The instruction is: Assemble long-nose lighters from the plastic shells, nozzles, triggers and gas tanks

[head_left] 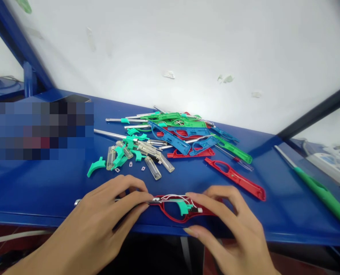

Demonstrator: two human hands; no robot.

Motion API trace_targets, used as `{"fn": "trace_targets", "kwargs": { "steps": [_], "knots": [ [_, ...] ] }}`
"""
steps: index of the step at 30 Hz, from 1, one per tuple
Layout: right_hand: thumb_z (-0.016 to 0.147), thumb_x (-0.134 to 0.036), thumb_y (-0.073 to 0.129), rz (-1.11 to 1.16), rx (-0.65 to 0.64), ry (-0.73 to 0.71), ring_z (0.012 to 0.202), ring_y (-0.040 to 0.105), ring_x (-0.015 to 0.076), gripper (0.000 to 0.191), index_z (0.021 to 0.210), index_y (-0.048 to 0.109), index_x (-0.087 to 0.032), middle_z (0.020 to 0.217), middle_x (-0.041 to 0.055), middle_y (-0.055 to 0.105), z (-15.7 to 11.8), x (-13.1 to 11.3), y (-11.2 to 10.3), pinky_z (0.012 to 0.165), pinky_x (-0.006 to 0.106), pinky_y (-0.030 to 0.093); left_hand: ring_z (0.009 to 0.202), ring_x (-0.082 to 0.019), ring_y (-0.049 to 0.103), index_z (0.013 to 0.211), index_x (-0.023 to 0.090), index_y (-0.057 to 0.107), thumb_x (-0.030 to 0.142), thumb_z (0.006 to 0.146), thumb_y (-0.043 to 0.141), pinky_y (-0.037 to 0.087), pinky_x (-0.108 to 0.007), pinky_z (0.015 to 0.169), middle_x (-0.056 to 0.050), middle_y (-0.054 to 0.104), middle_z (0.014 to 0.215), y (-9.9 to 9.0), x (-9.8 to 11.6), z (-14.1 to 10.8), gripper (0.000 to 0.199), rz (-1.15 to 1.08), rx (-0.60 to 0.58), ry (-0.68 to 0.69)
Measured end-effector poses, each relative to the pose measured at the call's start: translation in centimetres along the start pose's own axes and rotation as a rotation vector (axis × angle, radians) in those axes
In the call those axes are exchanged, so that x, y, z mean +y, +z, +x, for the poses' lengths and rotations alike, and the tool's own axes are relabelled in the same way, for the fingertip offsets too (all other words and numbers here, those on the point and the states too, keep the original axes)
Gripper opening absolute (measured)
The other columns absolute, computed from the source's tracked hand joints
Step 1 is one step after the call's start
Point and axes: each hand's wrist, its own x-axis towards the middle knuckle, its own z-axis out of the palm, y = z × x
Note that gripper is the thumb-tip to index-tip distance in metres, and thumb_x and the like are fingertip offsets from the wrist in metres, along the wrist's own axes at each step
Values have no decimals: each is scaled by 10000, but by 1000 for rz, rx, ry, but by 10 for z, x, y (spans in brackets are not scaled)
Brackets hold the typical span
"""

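Left hand (109, 214): our fingers pinch the metal rod (156, 199) at the red half-shell (179, 220)'s left end.
Right hand (230, 225): our fingers are parted, index by the white wires (170, 196).
Red half-shell: between our hands, near edge of the surface (273, 221).
Done: rod, wires, green trigger (183, 207) laid in.
Left: no cover on; clear tanks (153, 168) and half-shells (235, 179) lie loose farther off.

Red casing (175, 220), apparently teal trigger (183, 208)

Red frame (172, 219) — right end hidden behind the right hand (235, 221)
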Motion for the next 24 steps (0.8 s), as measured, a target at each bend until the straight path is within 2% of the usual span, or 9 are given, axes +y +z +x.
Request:
{"fn": "trace_targets", "kwargs": {
  "steps": [6, 9, 15, 20, 24],
  "knots": [
    [1123, -453, 647, -26, -124, -53, 1217, 677, 248, 278, 1352, 749, -332, 1298, 54, 729, 18, -17, 10, 1001, 378, 620, 1115, -117, 698, 1278, 317, 670, 197, 1163, 527, 519, -202, 1032, 34, 700, 1252, 1, -1, 0, 220, -5, 8, 30],
    [1112, -384, 678, 8, -113, -53, 1228, 658, 272, 218, 1292, 783, -321, 1284, 35, 777, 26, -20, 20, 1016, 425, 601, 1114, -107, 694, 1280, 314, 677, 181, 1148, 543, 497, -183, 1042, 36, 701, 1255, 1, -2, -1, 231, -11, 28, 35],
    [1104, -318, 705, 78, -111, -78, 1200, 673, 242, 127, 1134, 822, -279, 1205, 4, 824, 36, -20, 25, 1010, 372, 583, 1093, -89, 691, 1281, 301, 688, 162, 1135, 554, 463, -154, 1062, 33, 702, 1237, 0, 1, -3, 242, 2, 69, 49],
    [1100, -291, 713, 137, -103, -79, 1129, 695, 214, 115, 1133, 820, -268, 1129, -10, 836, 38, -16, 26, 971, 324, 586, 1078, -89, 696, 1276, 301, 691, 193, 1147, 558, 482, -152, 1040, 28, 707, 1234, 1, 1, -4, 214, 10, 91, 38],
    [1101, -245, 703, 132, -63, -84, 1088, 719, 221, 149, 1094, 843, -296, 1044, -20, 853, 35, -12, 26, 928, 329, 601, 1099, -116, 706, 1308, 329, 684, 224, 1147, 571, 510, -186, 1055, 29, 713, 1262, 2, -1, -7, 222, 33, 65, 14]
  ]
}}
